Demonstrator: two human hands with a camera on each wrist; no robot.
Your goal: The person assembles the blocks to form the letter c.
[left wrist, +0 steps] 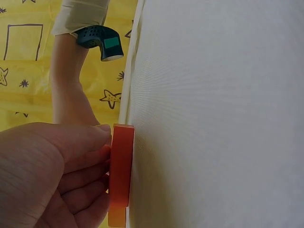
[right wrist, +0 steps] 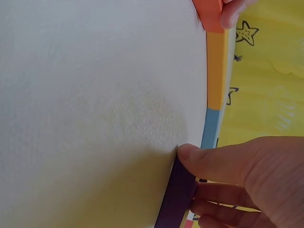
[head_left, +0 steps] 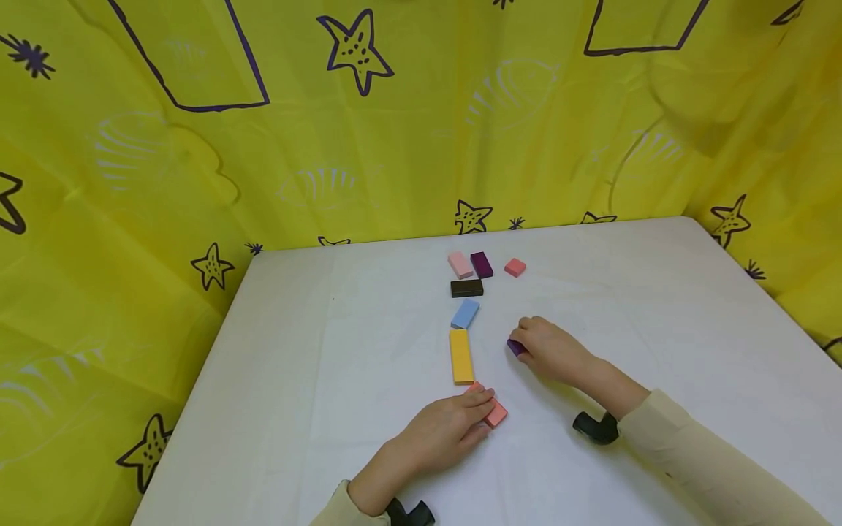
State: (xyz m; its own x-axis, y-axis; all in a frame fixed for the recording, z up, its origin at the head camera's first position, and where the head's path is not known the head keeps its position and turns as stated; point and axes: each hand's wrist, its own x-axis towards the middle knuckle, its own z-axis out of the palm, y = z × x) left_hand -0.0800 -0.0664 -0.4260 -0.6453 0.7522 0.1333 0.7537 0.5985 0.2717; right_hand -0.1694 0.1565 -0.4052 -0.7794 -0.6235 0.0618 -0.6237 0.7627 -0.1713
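Note:
My left hand rests on a coral-pink rectangular block, its fingers lying across the top. The left wrist view shows that block as orange-red, flat on the table, with the fingertips against its upper face. Further right, my right hand pinches a dark purple block between thumb and fingers. The thumb lies along one side of it in the right wrist view. A yellow block touches or nearly touches the coral one, and a light blue block continues the line beyond it.
Farther back on the white table lie a black block, a pale pink block, a plum block and a small coral block. A yellow patterned cloth hangs behind the table. Dark wrist mounts sit below both wrists.

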